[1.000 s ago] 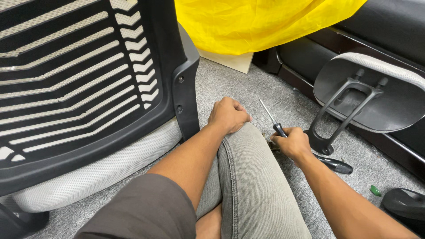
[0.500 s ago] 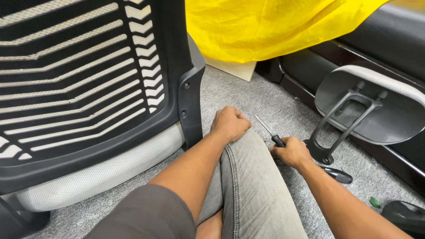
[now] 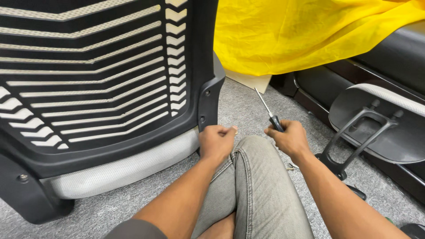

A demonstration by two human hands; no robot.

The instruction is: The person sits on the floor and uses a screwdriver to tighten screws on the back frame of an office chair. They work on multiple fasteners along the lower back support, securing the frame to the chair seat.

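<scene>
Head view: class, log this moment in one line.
left hand: pinching small screw | right hand: gripping screwdriver | chair back: upright, left

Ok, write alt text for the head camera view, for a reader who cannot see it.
A person sitting on grey carpet grips a screwdriver in the right hand, shaft pointing up, while the left hand pinches something small beside a black mesh chair back. A yellow cloth lies behind, and a second chair part at right.
</scene>
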